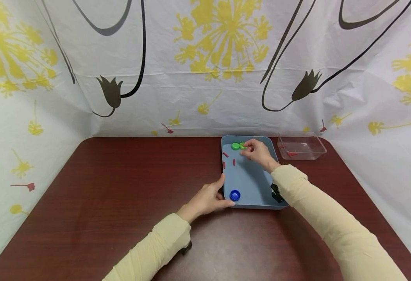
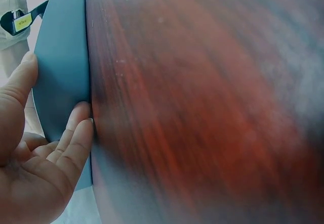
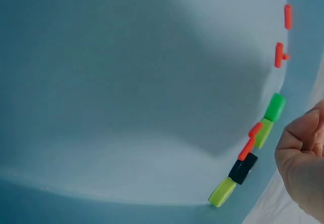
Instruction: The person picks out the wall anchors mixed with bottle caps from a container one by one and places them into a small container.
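A blue-grey tray (image 1: 251, 181) stands on the table. At its front left corner my left hand (image 1: 207, 199) grips the wall between thumb and fingers; the left wrist view shows those fingers (image 2: 76, 143) against the outer side. Over the tray's far part, my right hand (image 1: 258, 152) has bent fingers close to a lime green cap (image 1: 242, 146). Whether they pinch anything is hidden. Beside that cap sits a green cap (image 1: 235, 146). Small red pieces (image 1: 234, 162) lie along the left side, and a blue cap (image 1: 235, 195) is near the front left corner.
A clear plastic box (image 1: 302, 150) holding a few red pieces stands right of the tray. In the right wrist view a black cap (image 3: 243, 168) lies among the lime caps and red pieces. Dark wooden table (image 1: 131, 187) surrounds the tray; a patterned sheet (image 1: 191, 105) hangs behind.
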Motion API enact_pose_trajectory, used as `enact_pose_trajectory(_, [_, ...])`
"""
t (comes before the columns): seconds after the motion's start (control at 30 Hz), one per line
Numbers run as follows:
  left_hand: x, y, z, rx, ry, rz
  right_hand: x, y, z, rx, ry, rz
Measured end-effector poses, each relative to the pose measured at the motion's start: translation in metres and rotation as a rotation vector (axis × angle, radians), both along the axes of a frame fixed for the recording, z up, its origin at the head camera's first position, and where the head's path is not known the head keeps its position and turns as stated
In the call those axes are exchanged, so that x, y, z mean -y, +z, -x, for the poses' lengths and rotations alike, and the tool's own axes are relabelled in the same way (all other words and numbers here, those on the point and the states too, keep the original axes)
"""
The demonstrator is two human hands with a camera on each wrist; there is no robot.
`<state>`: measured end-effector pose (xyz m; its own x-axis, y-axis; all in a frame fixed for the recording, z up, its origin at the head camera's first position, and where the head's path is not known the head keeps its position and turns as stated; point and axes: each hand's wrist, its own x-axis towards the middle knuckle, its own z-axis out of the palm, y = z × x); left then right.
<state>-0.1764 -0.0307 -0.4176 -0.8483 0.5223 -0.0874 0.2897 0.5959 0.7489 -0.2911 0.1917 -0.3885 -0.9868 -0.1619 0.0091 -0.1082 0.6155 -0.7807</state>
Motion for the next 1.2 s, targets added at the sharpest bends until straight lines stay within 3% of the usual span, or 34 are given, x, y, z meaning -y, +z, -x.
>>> enact_pose_trajectory(0.47, [0.0, -0.002, 0.001, 0.013, 0.002, 0.001, 0.009, -0.017, -0.002, 0.113, 0.108, -0.061])
enact_pose_trajectory(1.2, [0.001, 0.0, 0.001, 0.0, -0.007, -0.006, 0.017, -0.024, 0.001, 0.038, 0.155, -0.175])
